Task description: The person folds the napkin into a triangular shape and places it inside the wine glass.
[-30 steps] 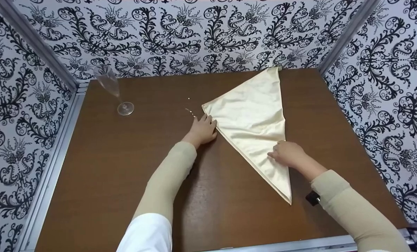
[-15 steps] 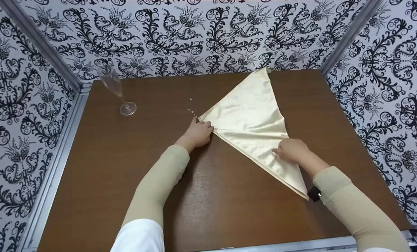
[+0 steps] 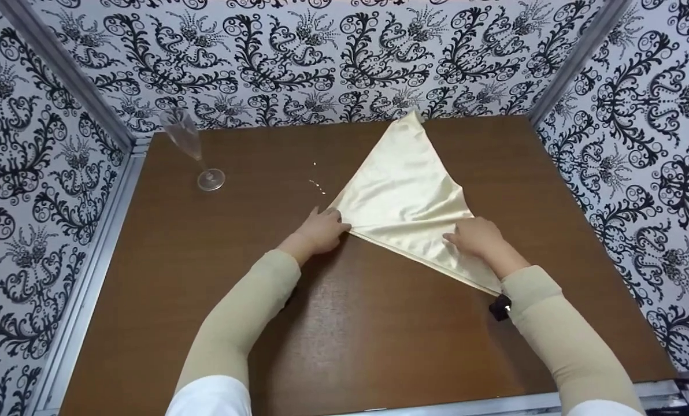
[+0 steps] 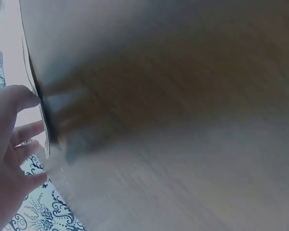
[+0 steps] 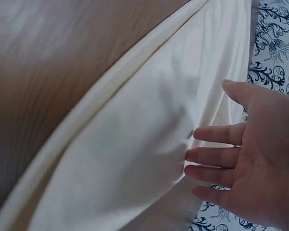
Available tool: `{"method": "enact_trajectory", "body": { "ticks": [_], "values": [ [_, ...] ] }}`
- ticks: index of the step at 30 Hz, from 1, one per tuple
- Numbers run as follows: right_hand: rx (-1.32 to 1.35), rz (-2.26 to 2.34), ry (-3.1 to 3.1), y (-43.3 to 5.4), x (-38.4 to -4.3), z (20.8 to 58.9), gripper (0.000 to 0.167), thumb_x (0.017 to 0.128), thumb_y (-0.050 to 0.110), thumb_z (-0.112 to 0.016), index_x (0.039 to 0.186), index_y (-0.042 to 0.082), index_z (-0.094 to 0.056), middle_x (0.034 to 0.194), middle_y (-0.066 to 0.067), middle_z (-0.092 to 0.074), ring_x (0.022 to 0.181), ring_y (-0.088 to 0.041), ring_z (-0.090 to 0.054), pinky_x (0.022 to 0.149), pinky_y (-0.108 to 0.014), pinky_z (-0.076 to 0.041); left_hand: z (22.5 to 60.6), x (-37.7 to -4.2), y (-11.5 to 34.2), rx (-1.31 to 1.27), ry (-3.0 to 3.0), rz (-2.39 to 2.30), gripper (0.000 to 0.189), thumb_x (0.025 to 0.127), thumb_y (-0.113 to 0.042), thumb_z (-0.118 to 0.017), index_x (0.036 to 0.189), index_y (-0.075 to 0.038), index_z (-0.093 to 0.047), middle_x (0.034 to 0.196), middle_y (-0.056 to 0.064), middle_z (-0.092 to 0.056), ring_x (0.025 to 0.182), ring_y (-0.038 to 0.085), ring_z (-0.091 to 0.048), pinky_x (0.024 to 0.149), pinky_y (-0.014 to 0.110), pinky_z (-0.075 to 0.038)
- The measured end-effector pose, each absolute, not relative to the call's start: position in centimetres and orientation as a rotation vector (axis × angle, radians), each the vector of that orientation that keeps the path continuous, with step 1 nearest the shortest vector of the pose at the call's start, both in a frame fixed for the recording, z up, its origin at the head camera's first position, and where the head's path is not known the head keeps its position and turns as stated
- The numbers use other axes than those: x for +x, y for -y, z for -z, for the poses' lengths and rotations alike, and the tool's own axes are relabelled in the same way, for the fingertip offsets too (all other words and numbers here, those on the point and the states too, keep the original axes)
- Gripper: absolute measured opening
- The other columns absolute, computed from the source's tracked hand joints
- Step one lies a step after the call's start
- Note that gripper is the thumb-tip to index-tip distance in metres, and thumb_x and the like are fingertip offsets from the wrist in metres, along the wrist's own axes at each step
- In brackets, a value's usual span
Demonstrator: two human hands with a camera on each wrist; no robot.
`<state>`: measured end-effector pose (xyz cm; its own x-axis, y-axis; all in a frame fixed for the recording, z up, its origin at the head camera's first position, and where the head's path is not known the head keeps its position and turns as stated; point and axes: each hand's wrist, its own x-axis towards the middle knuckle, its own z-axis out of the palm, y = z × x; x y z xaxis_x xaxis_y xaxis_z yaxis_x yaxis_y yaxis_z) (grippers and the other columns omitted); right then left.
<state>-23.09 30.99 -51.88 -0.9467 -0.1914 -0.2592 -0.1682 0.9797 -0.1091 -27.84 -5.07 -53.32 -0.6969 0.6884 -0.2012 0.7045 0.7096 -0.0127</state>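
A cream satin-like cloth napkin [image 3: 405, 179], folded into a triangle, lies on the brown table with creases running between the hands. At its left corner, my left hand [image 3: 320, 231] touches the edge with spread fingers; the left wrist view has the thumb [image 4: 26, 97] and fingertips along that edge. My right hand [image 3: 476, 238] is on the napkin's right side. Nearly straight fingers [image 5: 214, 156] press their tips into the fabric there, and the thumb stands apart from them. The napkin's near corner is partly hidden by the right wrist and its black camera.
A clear champagne flute [image 3: 187, 141] stands at the back left of the brown table [image 3: 379, 341]. Small bright specks [image 3: 318, 186] show on the tabletop left of the napkin. Black-and-white patterned walls [image 3: 298, 63] enclose the back and sides.
The napkin has turned counterclockwise: its far corner swung left and its near corner moved right and away from me. My left hand slid left and nearer; the right moved slightly away from me.
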Motion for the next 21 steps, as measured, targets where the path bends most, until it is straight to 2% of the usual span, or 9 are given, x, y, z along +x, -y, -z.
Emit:
{"method": "enact_trajectory", "body": {
  "ticks": [3,7,12,16,21],
  "values": [
    [-0.227,0.132,-2.863,-30.4,-23.6,52.1,0.046,0.095,0.046,-0.053,0.068,0.010,-0.062,0.078,-0.012,-0.066,0.085,-0.047,-0.061,0.066,-0.058,-0.048,53.4,-27.3,5.6,1.140,-2.742,0.087,0.038,0.093,-0.013,-0.058,0.130,-0.022,-0.061,0.116,0.011,-0.055,0.115,0.029,-0.054,0.103,0.065,-0.031],
    [-0.139,0.167,-2.824,-29.7,-24.0,52.2,0.049,0.089,0.055,-0.056,0.070,0.010,-0.063,0.081,-0.012,-0.066,0.085,-0.044,-0.062,0.065,-0.056,-0.049,53.6,-26.7,6.1,1.174,-2.744,0.065,0.041,0.094,-0.010,-0.059,0.134,-0.020,-0.059,0.114,0.011,-0.055,0.108,0.030,-0.058,0.101,0.065,-0.033],
    [-0.065,0.190,-2.805,-28.9,-24.4,52.3,0.055,0.078,0.062,-0.065,0.078,0.007,-0.064,0.097,-0.016,-0.066,0.096,-0.043,-0.058,0.072,-0.058,-0.048,53.8,-26.2,7.0,1.280,-2.760,0.130,0.030,0.095,-0.003,-0.057,0.124,-0.009,-0.061,0.113,0.012,-0.057,0.103,0.030,-0.061,0.096,0.060,-0.041],
    [-0.054,0.192,-2.837,-28.5,-24.6,52.6,0.059,0.075,0.060,-0.069,0.086,0.003,-0.063,0.109,-0.025,-0.062,0.106,-0.050,-0.052,0.078,-0.062,-0.045,54.2,-25.9,7.9,1.366,-2.778,0.157,0.023,0.093,-0.002,-0.058,0.115,-0.005,-0.063,0.111,0.012,-0.059,0.097,0.031,-0.063,0.093,0.057,-0.044],
    [-0.060,0.226,-2.848,-28.3,-24.9,52.8,0.062,0.074,0.056,-0.073,0.095,-0.001,-0.061,0.117,-0.030,-0.056,0.109,-0.052,-0.048,0.083,-0.063,-0.042,54.4,-25.6,8.6,1.411,-2.785,0.109,0.021,0.093,-0.004,-0.058,0.112,-0.008,-0.065,0.105,0.012,-0.059,0.091,0.030,-0.062,0.089,0.052,-0.045]
  ]
}}
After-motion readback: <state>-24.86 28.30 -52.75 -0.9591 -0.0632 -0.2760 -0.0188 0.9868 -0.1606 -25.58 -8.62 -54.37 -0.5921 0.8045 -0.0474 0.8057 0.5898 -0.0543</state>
